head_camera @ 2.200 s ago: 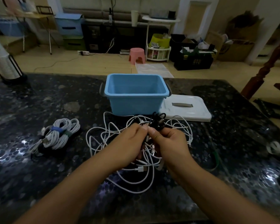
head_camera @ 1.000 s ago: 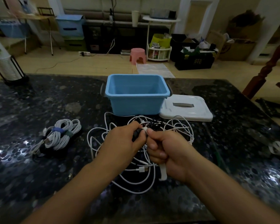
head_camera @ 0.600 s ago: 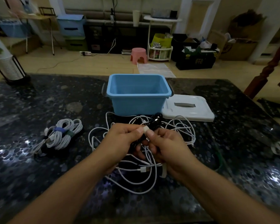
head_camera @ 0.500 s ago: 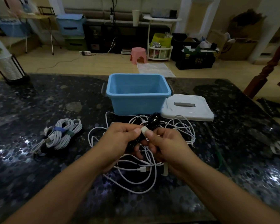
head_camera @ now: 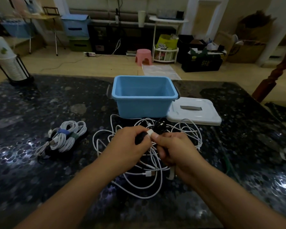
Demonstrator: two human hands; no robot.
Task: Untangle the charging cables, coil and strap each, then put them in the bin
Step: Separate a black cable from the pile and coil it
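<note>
Charging cables (head_camera: 147, 164), white and tangled with a black one (head_camera: 160, 127), sprawl on the dark speckled desk (head_camera: 40, 171) in front of the empty blue bin (head_camera: 143, 106). A white lid (head_camera: 195, 113) lies just right of the bin. Left of the tangle rests a coiled white bundle (head_camera: 68, 138) with blue and green straps. Over the tangle, the left hand (head_camera: 130, 144) has its grip curled round a black piece, and the right hand (head_camera: 175, 147) pinches a small white strap end (head_camera: 150, 132) against it.
</note>
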